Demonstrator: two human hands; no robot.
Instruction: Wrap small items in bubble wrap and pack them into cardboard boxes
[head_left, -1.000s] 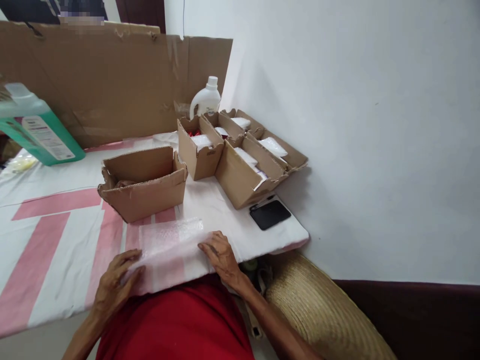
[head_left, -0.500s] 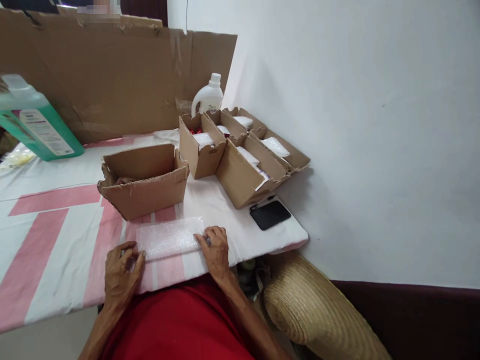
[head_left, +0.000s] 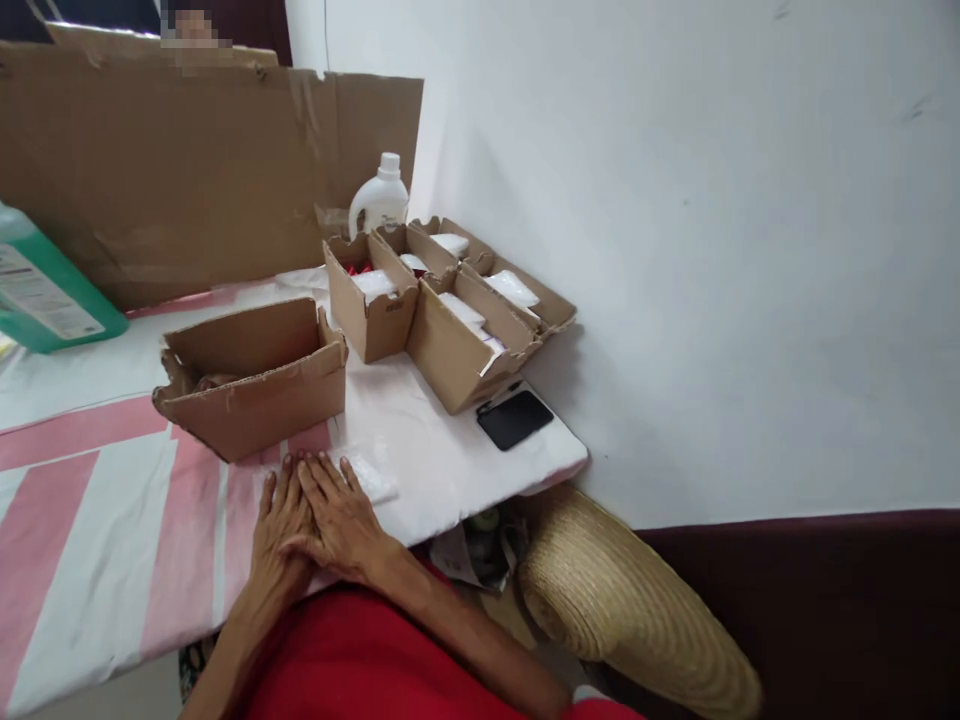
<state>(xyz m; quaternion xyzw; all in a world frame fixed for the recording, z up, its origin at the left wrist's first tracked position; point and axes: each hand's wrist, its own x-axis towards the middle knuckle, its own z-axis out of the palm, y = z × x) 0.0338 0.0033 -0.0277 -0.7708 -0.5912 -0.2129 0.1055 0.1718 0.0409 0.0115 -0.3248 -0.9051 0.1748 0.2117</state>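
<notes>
Both my hands lie flat, fingers stretched out, on a folded piece of bubble wrap at the near edge of the table. My left hand is partly under my right hand, which rests across it. Only the right end of the bubble wrap shows past my fingers. Just beyond my fingertips stands an open cardboard box with something brown inside.
Smaller open cardboard boxes holding white packets stand at the back right, a white jug behind them. A black phone lies near the table corner. A green bottle is at left, a cardboard sheet behind, a straw hat below.
The bubble wrap has been folded smaller. My hands moved from its two ends to the middle and now press down on it together, right over left.
</notes>
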